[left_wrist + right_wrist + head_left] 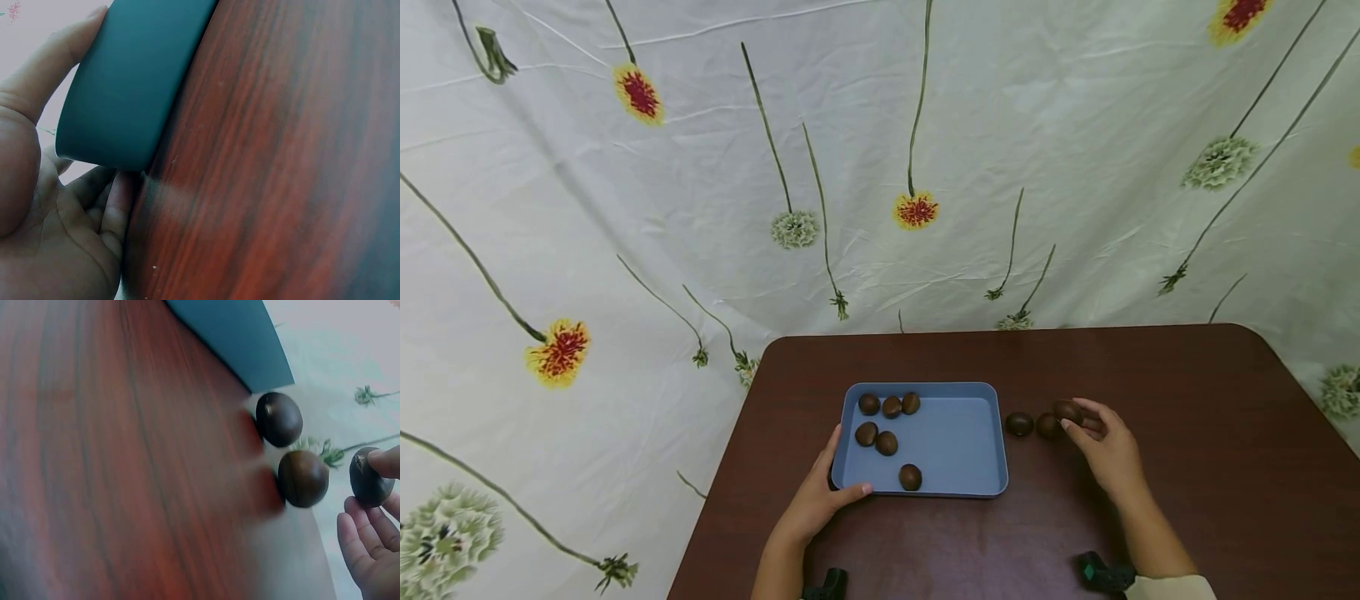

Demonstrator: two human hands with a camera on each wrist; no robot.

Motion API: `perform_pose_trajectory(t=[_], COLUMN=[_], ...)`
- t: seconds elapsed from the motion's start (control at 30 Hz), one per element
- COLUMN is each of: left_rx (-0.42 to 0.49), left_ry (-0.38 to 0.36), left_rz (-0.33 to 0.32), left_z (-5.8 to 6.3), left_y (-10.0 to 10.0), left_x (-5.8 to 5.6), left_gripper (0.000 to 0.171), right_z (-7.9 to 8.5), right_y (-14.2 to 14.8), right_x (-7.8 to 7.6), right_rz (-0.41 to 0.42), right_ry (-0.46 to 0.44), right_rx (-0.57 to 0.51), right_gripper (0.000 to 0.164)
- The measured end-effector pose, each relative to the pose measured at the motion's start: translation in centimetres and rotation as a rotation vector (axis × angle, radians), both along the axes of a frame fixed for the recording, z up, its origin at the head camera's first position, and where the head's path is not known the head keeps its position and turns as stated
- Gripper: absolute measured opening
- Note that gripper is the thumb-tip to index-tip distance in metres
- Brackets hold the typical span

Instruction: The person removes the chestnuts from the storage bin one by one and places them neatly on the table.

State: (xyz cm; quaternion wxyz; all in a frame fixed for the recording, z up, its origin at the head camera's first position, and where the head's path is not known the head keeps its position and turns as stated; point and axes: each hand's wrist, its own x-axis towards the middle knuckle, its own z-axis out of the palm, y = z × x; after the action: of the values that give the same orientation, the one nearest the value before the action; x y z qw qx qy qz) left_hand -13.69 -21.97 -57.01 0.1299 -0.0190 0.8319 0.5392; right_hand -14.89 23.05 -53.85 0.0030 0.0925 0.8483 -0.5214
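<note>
My left hand point(817, 498) holds the near left corner of a shallow blue tray point(955, 433), its thumb along the front rim and the fingers at the left side. The tray wall point(137, 81) stands between thumb and fingers in the left wrist view. My right hand point(1112, 454) pinches a glossy dark-brown, chestnut-like ball point(1067, 411) between thumb and fingers. A pale mark shows on this ball point(370, 478) in the right wrist view. Two similar balls, one nearer the tray point(1019, 424) and one by my fingers point(1047, 427), lie to the tray's right.
Several more brown balls point(887, 442) lie in the tray's left half. Everything rests on a dark reddish-brown wooden table point(925, 542) with rounded far corners. Behind it hangs a white cloth point(865, 158) printed with flowers. A dark device point(1105, 573) sits at my right wrist.
</note>
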Motion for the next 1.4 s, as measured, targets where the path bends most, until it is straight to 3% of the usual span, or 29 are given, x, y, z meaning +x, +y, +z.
perform_pose_trajectory(t=[0.5, 0.8, 1.4], left_rx=[0.005, 0.006, 0.001], left_ry=[-0.001, -0.004, 0.003], left_rz=[-0.001, 0.002, 0.005], left_z=[0.0, 0.0, 0.0], left_y=[0.0, 0.1, 0.0], left_x=[0.0, 0.0, -0.1], left_gripper=[0.114, 0.113, 0.113], right_z=[-1.0, -1.5, -1.9], right_y=[1.7, 2.1, 2.3], right_x=[0.0, -0.3, -0.3], right_rz=[-0.022, 0.010, 0.041], right_ry=[-0.115, -0.143, -0.160], right_rx=[0.056, 0.143, 0.053], right_gripper=[0.072, 0.063, 0.070])
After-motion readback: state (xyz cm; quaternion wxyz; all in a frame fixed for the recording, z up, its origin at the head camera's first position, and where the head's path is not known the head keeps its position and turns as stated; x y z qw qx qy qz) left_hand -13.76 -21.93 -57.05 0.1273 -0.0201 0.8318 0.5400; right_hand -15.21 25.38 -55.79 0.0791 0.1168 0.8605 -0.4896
